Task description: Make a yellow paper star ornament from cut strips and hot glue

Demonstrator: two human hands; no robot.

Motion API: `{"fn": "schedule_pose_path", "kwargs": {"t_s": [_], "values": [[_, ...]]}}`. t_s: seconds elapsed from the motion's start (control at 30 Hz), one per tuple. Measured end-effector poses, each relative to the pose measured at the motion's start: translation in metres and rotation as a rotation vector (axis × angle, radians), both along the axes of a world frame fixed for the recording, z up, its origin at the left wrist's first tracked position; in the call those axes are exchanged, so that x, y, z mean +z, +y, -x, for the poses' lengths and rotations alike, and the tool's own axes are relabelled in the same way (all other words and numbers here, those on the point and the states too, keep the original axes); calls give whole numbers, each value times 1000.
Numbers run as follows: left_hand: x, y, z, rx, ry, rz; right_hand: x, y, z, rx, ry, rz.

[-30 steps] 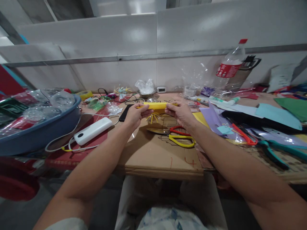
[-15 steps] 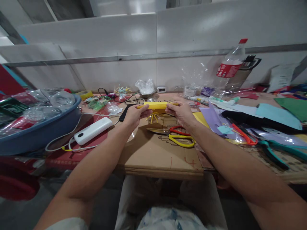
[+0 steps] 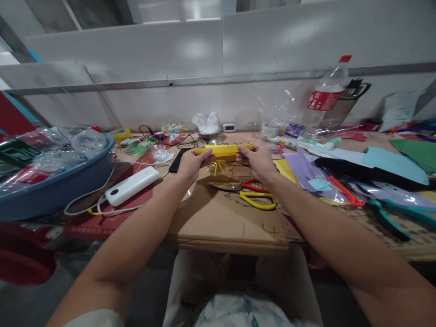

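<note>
A folded yellow strip (image 3: 225, 151) is stretched level between my two hands above the cardboard. My left hand (image 3: 192, 162) pinches its left end between thumb and fingers. At the right end, my right hand (image 3: 255, 160) grips it the same way. Just below the strip, a small clear piece with yellow prongs (image 3: 218, 167) rests on the cardboard. Scissors with one red and one yellow handle loop (image 3: 259, 200) lie nearer to me, beside my right wrist, blades pointing left.
A cardboard slab (image 3: 218, 222) lies in front of me. To the left are a white power bank (image 3: 132, 186), a black phone (image 3: 178, 160) and a blue basin (image 3: 91, 175) of plastic bottles. Coloured sheets, teal-handled pliers (image 3: 388, 220) and an upright bottle (image 3: 325, 97) are at right.
The yellow strip has tilted or opened slightly, so more of its front face shows. Both hands keep their hold, with only slight finger movement.
</note>
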State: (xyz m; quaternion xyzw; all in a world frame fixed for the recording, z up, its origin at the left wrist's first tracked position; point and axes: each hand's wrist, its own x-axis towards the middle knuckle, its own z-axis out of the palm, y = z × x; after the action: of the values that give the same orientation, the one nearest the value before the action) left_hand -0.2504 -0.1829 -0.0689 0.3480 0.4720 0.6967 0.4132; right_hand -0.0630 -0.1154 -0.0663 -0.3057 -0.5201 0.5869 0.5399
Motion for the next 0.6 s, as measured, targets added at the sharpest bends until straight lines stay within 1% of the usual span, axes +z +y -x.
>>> {"fn": "schedule_pose_path", "kwargs": {"t_s": [0.27, 0.6], "values": [[2, -1, -2, 36, -46, -15, -4, 2, 1, -62, -55, -45], [2, -3, -4, 30, -37, -30, -5, 3, 1, -94, -94, -84]]}}
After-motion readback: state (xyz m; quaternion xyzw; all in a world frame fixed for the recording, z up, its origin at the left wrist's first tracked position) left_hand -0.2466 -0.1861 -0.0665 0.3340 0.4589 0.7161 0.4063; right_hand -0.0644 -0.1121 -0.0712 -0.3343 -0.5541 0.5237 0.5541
